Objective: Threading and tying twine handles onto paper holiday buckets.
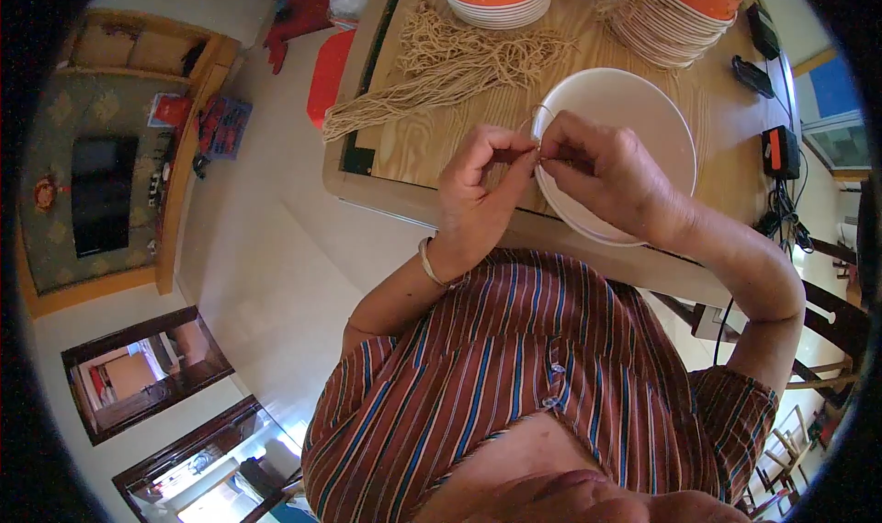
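Fingertips together, my left hand (480, 192) and my right hand (614, 169) meet at the left rim of a white bucket (663, 123). Both are closed in a pinch on a thin tan cord (540, 108), part of which loops up above the fingers. The spot between the fingertips is too small to make out exactly. The bucket's open mouth faces me near the table's front edge, and my right hand and forearm cover part of it. Beyond my left hand, a bundle of loose tan cords (441, 87) lies spread on the wooden table (404, 160).
A stack of orange-and-white buckets (501, 13) stands at the far edge. Another, taller stack (671, 27) has cords hanging about it. Black adapters (781, 151) and cables (785, 215) sit at the right edge. A red stool (331, 78) is beyond the table's left side.
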`<state>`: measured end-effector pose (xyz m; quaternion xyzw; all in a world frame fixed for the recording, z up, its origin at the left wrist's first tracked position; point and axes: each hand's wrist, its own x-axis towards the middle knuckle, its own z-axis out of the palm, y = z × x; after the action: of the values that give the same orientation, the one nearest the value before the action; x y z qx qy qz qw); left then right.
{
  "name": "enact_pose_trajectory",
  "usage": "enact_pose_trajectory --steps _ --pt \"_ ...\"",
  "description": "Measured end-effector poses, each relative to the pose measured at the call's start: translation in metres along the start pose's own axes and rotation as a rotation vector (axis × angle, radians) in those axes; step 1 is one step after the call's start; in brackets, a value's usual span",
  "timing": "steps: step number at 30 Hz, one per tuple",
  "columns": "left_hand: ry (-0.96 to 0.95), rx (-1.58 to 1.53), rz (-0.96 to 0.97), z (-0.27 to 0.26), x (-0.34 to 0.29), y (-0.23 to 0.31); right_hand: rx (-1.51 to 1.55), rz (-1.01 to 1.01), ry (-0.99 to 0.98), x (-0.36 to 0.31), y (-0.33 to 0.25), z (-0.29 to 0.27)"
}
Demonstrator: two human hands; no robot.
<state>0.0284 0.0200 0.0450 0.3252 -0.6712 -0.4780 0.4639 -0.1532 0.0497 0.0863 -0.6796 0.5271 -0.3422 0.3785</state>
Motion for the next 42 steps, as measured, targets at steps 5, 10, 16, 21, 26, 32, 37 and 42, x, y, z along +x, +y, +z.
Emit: enact_pose_trajectory --steps 5,10,16,21,26,32,37,42 --pt "0.003 0.097 0.116 -0.002 0.003 -0.007 0.059 0.042 -0.01 0.001 0.004 0.001" --pt "-0.02 0.323 0.275 -0.007 0.009 -0.001 0.038 0.049 0.004 0.0 -0.001 -0.001" --pt "-0.125 0.496 0.351 -0.015 0.012 0.013 -0.014 0.027 0.033 -0.001 -0.002 -0.002" --pt "-0.254 0.556 0.312 -0.02 0.017 0.018 -0.048 -0.009 0.076 -0.001 -0.001 -0.001" --pt "-0.284 0.506 0.35 -0.022 0.024 0.016 -0.124 -0.043 0.071 -0.002 -0.003 -0.002" --pt "-0.241 0.39 0.248 -0.016 0.02 0.015 -0.16 -0.096 0.101 -0.003 -0.002 -0.001" --pt "-0.173 0.315 0.162 -0.012 0.017 0.013 -0.147 -0.08 0.1 -0.002 -0.006 0.0" --pt "-0.169 0.355 0.21 -0.01 0.015 0.012 -0.171 -0.042 0.08 -0.002 -0.01 0.0"
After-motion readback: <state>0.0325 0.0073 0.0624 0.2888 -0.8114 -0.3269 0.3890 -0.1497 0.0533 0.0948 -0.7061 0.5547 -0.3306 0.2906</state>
